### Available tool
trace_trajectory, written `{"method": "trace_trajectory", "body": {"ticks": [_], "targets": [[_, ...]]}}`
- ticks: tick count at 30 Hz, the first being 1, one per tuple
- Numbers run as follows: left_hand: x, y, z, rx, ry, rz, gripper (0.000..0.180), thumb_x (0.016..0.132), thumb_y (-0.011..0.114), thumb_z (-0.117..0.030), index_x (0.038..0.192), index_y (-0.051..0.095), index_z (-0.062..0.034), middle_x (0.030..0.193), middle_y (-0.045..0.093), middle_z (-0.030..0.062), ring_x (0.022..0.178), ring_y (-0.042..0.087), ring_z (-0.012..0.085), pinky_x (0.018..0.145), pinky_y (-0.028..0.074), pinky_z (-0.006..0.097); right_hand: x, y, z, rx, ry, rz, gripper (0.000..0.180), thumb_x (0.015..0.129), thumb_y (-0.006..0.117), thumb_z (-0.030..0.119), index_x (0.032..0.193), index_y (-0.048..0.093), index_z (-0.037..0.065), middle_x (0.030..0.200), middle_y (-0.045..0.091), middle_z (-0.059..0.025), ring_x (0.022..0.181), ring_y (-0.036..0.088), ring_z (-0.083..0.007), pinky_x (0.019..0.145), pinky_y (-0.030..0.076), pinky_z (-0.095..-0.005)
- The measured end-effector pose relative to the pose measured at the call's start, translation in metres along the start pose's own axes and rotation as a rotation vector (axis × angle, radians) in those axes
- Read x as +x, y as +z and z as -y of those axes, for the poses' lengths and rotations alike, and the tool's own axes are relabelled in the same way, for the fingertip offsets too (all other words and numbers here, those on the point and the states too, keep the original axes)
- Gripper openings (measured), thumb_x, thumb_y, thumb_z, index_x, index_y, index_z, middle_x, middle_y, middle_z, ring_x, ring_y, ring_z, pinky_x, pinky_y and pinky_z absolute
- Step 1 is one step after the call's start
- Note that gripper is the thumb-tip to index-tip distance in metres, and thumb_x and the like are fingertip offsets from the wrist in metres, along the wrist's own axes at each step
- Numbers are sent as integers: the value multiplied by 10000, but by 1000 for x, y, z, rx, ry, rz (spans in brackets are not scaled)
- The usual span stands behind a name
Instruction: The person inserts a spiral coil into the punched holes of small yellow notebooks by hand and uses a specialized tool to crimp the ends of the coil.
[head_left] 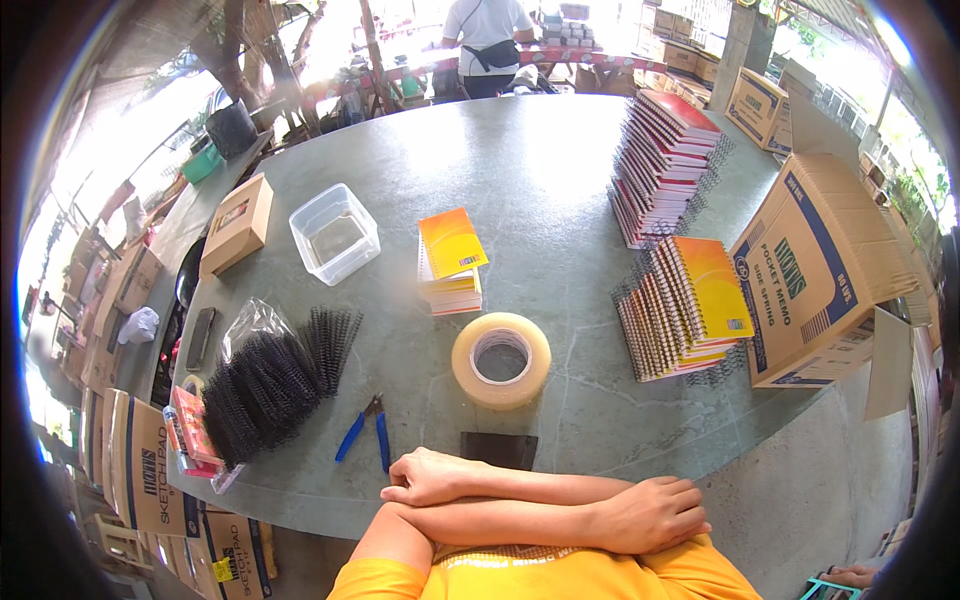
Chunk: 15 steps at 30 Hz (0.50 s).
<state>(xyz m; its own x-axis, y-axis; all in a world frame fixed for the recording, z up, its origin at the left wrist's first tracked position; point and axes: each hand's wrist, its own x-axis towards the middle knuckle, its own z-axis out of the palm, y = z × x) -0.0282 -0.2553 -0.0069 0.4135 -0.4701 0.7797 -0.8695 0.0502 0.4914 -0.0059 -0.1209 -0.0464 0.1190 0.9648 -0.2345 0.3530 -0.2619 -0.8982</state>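
My forearms lie crossed at the near edge of the table, over a yellow shirt. My left hand (pixel 655 515) reaches across to the right, its fingers curled over my right arm near the elbow. At the left, my right hand (pixel 425 475) is loosely closed beside my left elbow, with nothing visible in it. Closest to it are blue-handled pliers (pixel 365 433), jaws pointing away, and a flat dark piece (pixel 500 450) partly under my forearm. Just beyond lies a big roll of clear packing tape (pixel 463 362). Farther off is a small stack of yellow-orange notepads (pixel 450 250).
Black plastic spiral coils (pixel 265 390) are heaped at left. Behind them stand a clear plastic tub (pixel 370 240) and a brown box (pixel 238 225). Stacks of spiral notebooks (pixel 690 290) and an open carton (pixel 800 270) occupy the right. A person (pixel 488 40) stands beyond the table (pixel 560 170).
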Motion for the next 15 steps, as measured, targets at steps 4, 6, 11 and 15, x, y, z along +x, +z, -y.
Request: {"method": "trace_trajectory", "body": {"ticks": [4, 6, 11, 15], "targets": [[-1, 0, 0, 4, 3, -8, 262, 860, 595, -166, 684, 440, -49, 697, 450, 70, 651, 483, 232, 604, 440, 336, -2, -2, 6, -22, 38, 6, 406, 837, 556, 392, 847, 636, -6, 818, 651, -211, 798, 628, -342, 720, 481, -409], [0, 1, -1, -4, 7, -5, 261, 860, 594, -165, 684, 439, -50, 696, 448, 70, 651, 482, 232, 605, 440, 336, -1, 3, -1, 56, -79, -37, 421, 835, 552, 407, 847, 637, -5, 811, 650, -211, 795, 627, -346, 721, 481, -413], [1, 0, -2, 0, 4, -4, 259, 860, 591, -164, 684, 439, -50, 693, 444, 71, 648, 479, 230, 606, 441, 337, 2, 4, -8, 33, -32, -12, 430, 832, 548, 422, 851, 634, 2, 794, 647, -210, 788, 624, -354, 709, 478, -416], [1, -1, -1, 8, 7, -7, 260, 862, 589, -163, 683, 439, -50, 693, 441, 70, 645, 477, 229, 602, 438, 336, -2, 0, 3, -34, 54, 10, 410, 832, 555, 396, 851, 628, -7, 799, 648, -207, 786, 626, -348, 709, 479, -410]]}}
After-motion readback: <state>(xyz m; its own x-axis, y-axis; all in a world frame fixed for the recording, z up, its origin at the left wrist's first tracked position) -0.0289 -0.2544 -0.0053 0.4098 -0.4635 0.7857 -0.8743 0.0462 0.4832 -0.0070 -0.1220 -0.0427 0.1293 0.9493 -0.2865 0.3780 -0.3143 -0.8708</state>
